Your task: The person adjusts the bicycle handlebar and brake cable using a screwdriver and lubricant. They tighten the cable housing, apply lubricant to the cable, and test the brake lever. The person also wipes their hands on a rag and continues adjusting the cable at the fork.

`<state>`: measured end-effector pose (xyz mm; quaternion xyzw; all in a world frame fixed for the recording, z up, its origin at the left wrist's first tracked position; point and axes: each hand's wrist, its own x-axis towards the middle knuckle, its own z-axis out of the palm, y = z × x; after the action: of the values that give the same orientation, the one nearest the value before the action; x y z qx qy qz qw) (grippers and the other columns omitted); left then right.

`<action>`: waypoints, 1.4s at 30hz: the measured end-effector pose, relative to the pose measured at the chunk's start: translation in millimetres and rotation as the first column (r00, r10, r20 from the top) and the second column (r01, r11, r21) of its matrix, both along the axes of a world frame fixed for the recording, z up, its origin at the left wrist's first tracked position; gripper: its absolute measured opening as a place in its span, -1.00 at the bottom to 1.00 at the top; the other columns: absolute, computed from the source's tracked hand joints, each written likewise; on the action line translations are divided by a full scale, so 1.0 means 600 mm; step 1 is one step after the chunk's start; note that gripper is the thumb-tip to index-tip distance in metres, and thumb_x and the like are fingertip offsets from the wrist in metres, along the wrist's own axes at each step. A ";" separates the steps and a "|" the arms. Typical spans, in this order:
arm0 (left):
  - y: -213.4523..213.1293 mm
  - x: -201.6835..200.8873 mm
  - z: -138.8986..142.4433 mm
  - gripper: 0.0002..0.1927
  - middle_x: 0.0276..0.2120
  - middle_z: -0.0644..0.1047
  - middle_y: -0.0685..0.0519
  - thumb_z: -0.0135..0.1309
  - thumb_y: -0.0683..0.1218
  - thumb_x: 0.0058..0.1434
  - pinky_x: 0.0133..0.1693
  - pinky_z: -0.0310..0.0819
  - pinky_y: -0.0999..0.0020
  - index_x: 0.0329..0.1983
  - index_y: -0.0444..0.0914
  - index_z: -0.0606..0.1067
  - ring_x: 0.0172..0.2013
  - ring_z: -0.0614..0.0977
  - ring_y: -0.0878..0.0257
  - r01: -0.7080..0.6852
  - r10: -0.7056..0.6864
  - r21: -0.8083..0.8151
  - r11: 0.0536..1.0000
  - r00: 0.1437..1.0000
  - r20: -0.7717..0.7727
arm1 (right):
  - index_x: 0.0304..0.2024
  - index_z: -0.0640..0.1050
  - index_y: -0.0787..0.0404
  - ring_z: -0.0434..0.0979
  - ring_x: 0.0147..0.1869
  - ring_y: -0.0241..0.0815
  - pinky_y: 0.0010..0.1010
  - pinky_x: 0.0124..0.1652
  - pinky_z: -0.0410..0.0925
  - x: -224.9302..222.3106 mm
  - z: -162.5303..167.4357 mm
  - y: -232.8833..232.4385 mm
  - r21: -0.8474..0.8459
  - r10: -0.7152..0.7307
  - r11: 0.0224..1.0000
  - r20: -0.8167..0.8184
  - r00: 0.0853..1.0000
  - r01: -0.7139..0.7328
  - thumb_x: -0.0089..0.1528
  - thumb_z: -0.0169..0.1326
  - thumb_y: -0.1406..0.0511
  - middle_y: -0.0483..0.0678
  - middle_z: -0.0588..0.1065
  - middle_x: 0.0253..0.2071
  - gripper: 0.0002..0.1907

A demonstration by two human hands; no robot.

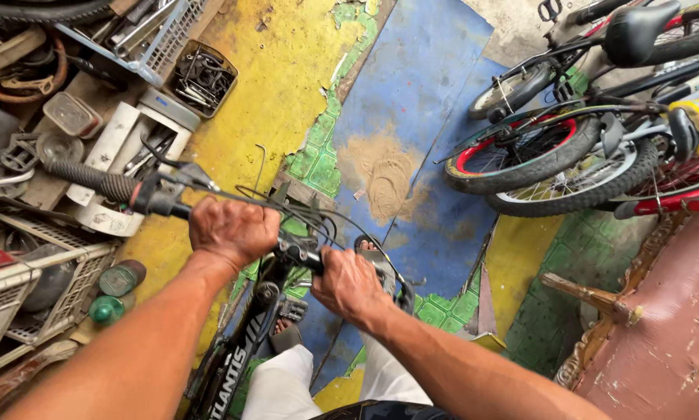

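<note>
Hands are gripping a bicycle handlebar [209, 204] seen from above: the left hand [233, 229] is wrapping its fingers closed around the bar near the middle, just right of the black ribbed grip [93, 179] and brake lever, while the right hand [351, 286] is clenching the bar's other end, its fingers curled tight and hiding that grip. Black cables [303, 208] are looping ahead of the bar between the two hands. The black bicycle frame [237, 362] is running down below the bar toward the person's white trousers [283, 389], standing over a worn floor of yellow and blue sheets [412, 101] and green tiles. To the left, a white plastic crate [23, 299], tool trays [202, 78] and two green bottle caps [112, 295] are lying near the bar's end. Well apart at upper right, parked bicycles [590, 148] are leaning together with their wheels overlapping.
</note>
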<state>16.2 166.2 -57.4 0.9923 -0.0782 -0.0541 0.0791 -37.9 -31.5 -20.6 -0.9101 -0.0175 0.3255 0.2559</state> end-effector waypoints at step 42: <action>-0.009 0.042 -0.040 -0.58 -0.58 0.63 0.00 -0.11 0.08 0.18 -0.26 0.46 0.15 -0.68 -0.07 0.64 -0.54 0.67 0.09 0.025 -0.023 0.017 1.000 0.995 -0.094 | -0.33 0.54 0.30 0.57 -0.23 0.42 0.15 -0.12 0.42 0.035 -0.036 -0.009 0.001 -0.027 1.000 -0.044 0.999 0.027 0.17 0.01 0.26 0.36 0.53 -0.38 -0.79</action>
<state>41.2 161.0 -81.6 0.9884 -0.0857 -0.1022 0.0728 -16.6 -36.8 -42.2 -0.9027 0.0004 0.3419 0.2614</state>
